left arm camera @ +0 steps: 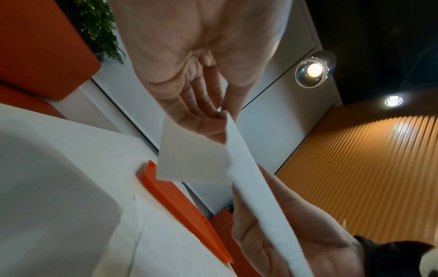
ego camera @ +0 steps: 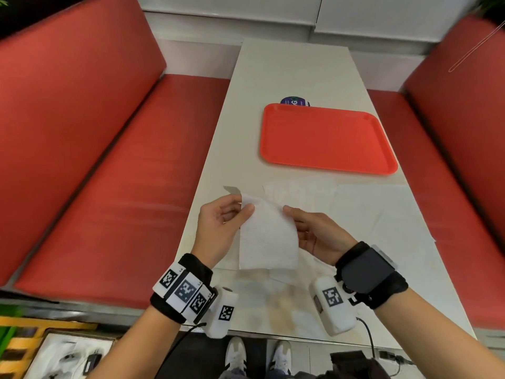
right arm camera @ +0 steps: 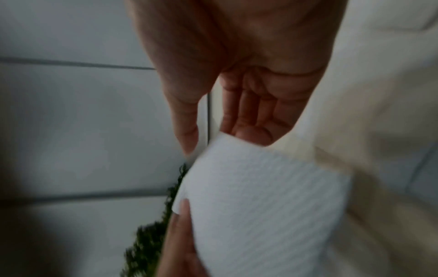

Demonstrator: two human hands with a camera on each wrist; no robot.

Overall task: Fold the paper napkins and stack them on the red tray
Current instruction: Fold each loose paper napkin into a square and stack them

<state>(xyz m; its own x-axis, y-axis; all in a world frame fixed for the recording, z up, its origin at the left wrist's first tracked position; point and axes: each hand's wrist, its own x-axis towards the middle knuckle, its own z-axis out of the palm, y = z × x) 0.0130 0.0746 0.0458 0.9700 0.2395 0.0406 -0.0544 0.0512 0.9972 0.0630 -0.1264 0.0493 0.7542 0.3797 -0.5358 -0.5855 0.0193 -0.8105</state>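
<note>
I hold a white paper napkin [ego camera: 266, 236] in the air above the near end of the white table [ego camera: 289, 75]. My left hand [ego camera: 221, 220] pinches its upper left corner between thumb and fingers. My right hand [ego camera: 308, 231] grips its right edge. The sheet hangs curved between them. In the left wrist view the napkin [left arm camera: 194, 159] bends over at the fingers. In the right wrist view the textured napkin [right arm camera: 260, 202] fills the lower middle. The red tray [ego camera: 325, 138] lies bare on the table beyond my hands. More flat napkins [ego camera: 369, 212] lie spread on the table near the tray.
Red bench seats [ego camera: 103, 187] run along both sides of the table. A round purple sticker [ego camera: 294, 101] shows behind the tray's far edge. A green plant [left arm camera: 99, 28] stands behind the left bench. A box with white items [ego camera: 68, 356] sits on the floor at lower left.
</note>
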